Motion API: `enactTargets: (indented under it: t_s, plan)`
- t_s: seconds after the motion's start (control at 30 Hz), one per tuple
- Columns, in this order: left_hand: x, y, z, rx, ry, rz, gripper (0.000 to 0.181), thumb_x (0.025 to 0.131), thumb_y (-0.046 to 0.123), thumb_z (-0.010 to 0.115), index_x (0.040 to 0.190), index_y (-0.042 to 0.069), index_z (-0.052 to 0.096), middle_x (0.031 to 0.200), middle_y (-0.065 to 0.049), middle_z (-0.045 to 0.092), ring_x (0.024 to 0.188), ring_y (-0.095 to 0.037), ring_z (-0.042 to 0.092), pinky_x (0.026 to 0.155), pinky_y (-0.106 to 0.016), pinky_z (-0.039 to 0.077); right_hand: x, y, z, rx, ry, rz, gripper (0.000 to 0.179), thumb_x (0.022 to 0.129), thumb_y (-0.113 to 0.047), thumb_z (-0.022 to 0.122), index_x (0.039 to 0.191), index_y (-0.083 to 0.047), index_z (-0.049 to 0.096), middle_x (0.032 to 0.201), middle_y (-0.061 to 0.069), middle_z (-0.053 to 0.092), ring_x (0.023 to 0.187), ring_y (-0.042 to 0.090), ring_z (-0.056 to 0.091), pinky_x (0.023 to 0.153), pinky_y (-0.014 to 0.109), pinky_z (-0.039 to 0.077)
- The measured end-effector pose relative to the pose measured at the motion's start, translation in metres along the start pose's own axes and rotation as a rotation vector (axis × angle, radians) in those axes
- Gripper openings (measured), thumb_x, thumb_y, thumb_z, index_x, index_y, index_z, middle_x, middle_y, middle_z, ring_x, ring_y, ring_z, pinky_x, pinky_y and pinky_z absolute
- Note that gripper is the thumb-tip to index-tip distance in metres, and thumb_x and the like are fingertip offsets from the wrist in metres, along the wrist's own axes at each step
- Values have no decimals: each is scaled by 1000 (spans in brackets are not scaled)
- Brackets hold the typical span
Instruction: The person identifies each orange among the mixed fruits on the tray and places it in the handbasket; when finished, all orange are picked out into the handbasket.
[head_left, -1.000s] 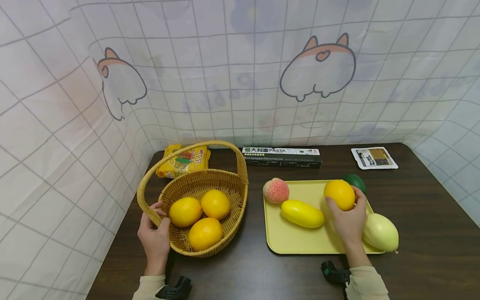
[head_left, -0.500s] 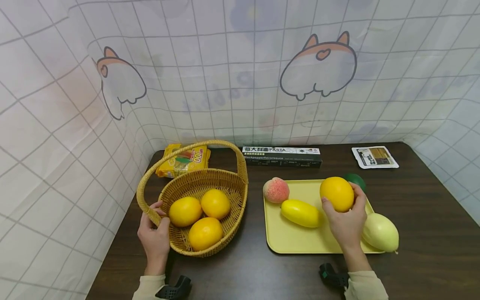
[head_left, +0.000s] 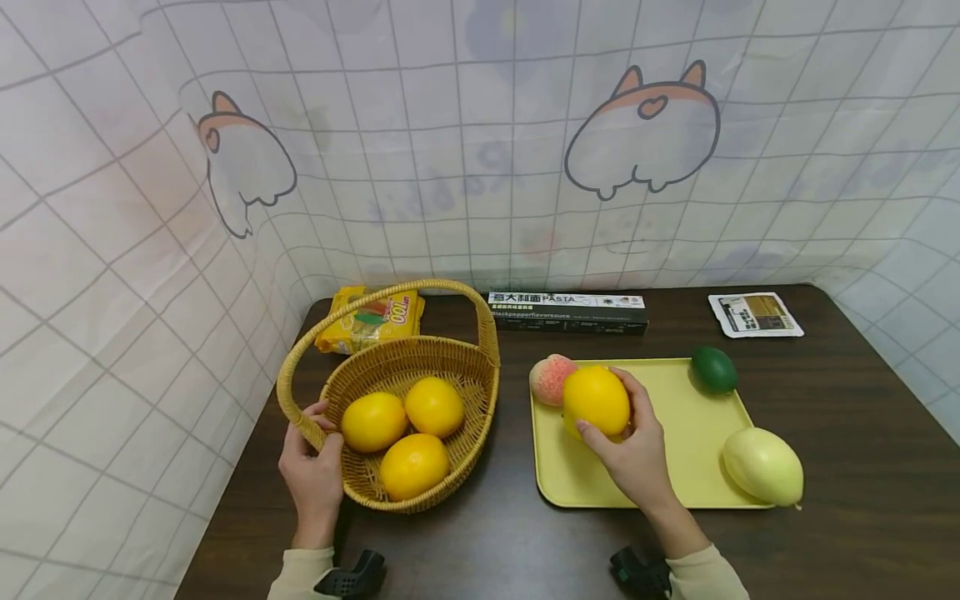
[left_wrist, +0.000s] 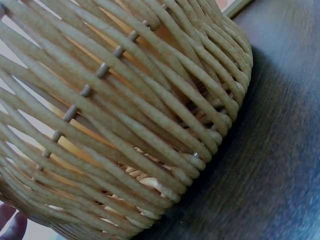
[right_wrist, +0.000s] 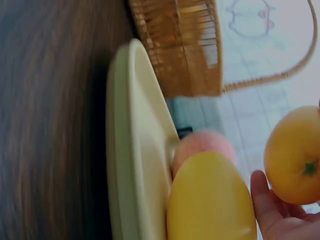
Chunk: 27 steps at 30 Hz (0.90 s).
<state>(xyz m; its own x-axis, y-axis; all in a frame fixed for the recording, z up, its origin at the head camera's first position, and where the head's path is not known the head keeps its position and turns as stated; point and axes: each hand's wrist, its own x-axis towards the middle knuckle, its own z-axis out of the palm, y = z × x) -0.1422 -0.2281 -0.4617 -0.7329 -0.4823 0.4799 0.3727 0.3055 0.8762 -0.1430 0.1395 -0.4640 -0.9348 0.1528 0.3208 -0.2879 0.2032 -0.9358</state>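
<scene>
My right hand (head_left: 637,454) holds an orange (head_left: 596,400) above the left part of the yellow tray (head_left: 675,492). In the right wrist view the orange (right_wrist: 295,155) shows a green star-shaped stem mark. Below it on the tray lies a long yellow fruit (right_wrist: 210,200), hidden from the head view by the orange and hand. A pink peach (head_left: 551,379) sits at the tray's back left corner. My left hand (head_left: 311,479) grips the wicker basket (head_left: 480,417) where its handle (head_left: 303,425) meets the left rim. Three oranges (head_left: 415,467) rest inside it.
At the tray's right side are a dark green fruit (head_left: 714,371) and a pale green melon-like fruit (head_left: 763,467). Along the back of the table stand a yellow packet (head_left: 367,321), a black pasta box (head_left: 567,312) and a white flat pouch (head_left: 756,315). A patterned cloth hangs behind.
My right hand has lifted the orange from the tray's right part and carried it left, over the long yellow fruit. My left hand stays on the basket.
</scene>
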Motion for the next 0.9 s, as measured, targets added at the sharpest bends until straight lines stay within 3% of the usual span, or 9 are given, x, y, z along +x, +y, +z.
enactTargets:
  t_s: [0.23,0.37,0.47,0.63,0.9]
  plan:
    - [1,2,0,1,9,5,12,79,-17,51,90,-16,57,115,-30,61,109,-39,53,86,-18,41,0,-11,22,81,-139,-34,76,79,-1,77,145,-12,40,137,6,48,110,24,51,89,22,49]
    - [0,2,0,1,11,7,12,79,-17,51,90,-17,57,115,-30,61,108,-39,53,86,-17,41,4,-16,31,186,-225,-37,76,83,1,73,148,-9,34,149,7,38,120,25,48,93,24,48]
    - [0,2,0,5,12,5,13,79,-17,51,90,-17,57,115,-30,61,107,-38,53,85,-17,40,7,-17,37,248,-283,-9,73,86,0,70,149,-9,33,153,7,33,124,26,46,94,25,48]
    - [0,1,1,9,6,11,12,79,-17,52,90,-17,57,115,-30,62,106,-39,54,86,-17,40,11,-19,47,289,-333,71,69,86,-5,71,146,-12,36,146,6,37,118,30,47,90,27,50]
    - [0,2,1,11,6,7,11,78,-17,52,88,-17,56,114,-31,61,109,-40,53,88,-18,40,18,-26,60,359,-399,149,71,84,-6,74,142,-6,32,140,13,41,116,32,49,90,31,51]
